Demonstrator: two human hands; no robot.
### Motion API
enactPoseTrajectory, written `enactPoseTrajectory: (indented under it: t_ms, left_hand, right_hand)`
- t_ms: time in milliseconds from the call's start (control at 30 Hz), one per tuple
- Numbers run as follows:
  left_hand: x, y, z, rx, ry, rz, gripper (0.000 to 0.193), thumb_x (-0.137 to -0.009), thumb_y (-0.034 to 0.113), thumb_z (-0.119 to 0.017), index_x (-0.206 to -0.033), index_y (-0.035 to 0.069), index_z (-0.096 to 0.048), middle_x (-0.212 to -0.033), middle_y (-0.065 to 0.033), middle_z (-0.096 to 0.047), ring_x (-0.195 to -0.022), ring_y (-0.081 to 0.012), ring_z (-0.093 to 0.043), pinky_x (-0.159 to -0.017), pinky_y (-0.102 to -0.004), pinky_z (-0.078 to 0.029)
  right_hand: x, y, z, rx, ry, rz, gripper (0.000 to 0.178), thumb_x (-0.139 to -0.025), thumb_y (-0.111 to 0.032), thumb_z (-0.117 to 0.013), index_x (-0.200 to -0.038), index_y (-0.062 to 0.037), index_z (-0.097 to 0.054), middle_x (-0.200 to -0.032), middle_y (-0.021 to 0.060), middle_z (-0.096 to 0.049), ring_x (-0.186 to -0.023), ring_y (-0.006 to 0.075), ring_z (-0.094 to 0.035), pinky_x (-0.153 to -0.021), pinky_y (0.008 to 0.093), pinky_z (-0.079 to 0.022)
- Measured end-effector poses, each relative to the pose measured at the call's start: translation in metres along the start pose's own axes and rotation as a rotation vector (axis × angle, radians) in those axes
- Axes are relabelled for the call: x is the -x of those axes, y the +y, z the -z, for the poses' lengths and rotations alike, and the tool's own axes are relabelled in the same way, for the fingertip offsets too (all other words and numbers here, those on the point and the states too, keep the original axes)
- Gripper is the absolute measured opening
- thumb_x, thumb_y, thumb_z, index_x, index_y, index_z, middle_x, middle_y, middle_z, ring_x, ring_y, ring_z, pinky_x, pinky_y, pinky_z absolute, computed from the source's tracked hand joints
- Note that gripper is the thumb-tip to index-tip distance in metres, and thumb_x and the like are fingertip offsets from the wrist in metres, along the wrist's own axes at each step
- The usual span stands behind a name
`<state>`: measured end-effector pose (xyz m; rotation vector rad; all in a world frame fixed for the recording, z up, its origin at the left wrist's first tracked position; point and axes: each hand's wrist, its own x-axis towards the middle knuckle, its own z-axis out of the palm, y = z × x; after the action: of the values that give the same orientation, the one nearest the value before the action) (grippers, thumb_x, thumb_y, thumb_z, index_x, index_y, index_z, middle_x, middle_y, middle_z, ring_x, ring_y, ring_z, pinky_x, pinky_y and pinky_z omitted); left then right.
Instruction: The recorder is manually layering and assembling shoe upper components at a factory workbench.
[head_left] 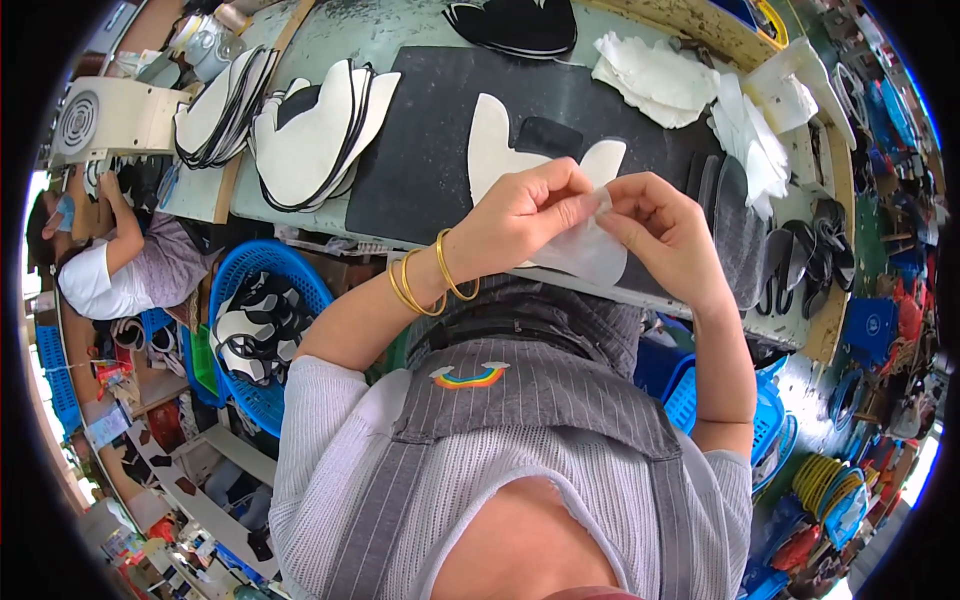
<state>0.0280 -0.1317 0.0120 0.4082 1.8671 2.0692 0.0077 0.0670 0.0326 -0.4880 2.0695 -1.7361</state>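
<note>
My left hand [525, 215] and my right hand [665, 235] meet over the near edge of the workbench. The fingertips of both are pinched together on a thin, translucent white sheet [590, 252], which hangs down between them. Under and just beyond my hands lies a white cut shoe-upper piece [488, 145] with two raised wings, on a dark mat [420, 150]. A small black patch [550, 137] sits between its wings. My hands and the sheet hide the near part of the piece.
Stacked white-and-black upper pieces [310, 140] lie left on the bench, black ones [515, 25] at the back. Crumpled white sheets [655, 80] lie back right, dark insoles [730, 190] to the right. A blue basket [225, 290] of pieces stands lower left. A co-worker [130, 250] sits far left.
</note>
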Motion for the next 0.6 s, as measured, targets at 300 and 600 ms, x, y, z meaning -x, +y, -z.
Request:
enactPoseTrajectory:
  t_ms: [300, 600]
  left_hand:
    - [-0.01, -0.015, -0.021, 0.127, 0.233, -0.101, 0.012, -0.094, 0.017, -0.054, -0.095, 0.005, -0.055, -0.076, 0.0058, -0.052, -0.067, -0.0013, -0.043, -0.06, -0.0157, -0.036]
    - [0.029, 0.003, -0.007, 0.123, 0.178, 0.22, 0.019, -0.088, 0.019, -0.064, -0.091, 0.0, -0.063, -0.078, -0.0041, -0.065, -0.06, -0.0079, -0.06, -0.054, -0.0195, -0.047]
  right_hand:
    - [0.003, 0.012, 0.002, -0.083, 0.059, -0.065, 0.013, -0.089, -0.01, -0.061, -0.094, 0.0024, -0.06, -0.076, -0.0029, -0.057, -0.068, 0.0021, -0.05, -0.058, 0.018, -0.04]
    - [-0.006, 0.038, 0.0, -0.339, 0.367, 0.041, 0.011, -0.093, -0.01, -0.054, -0.098, -0.0006, -0.054, -0.08, -0.0015, -0.056, -0.07, 0.0026, -0.048, -0.062, 0.0174, -0.037]
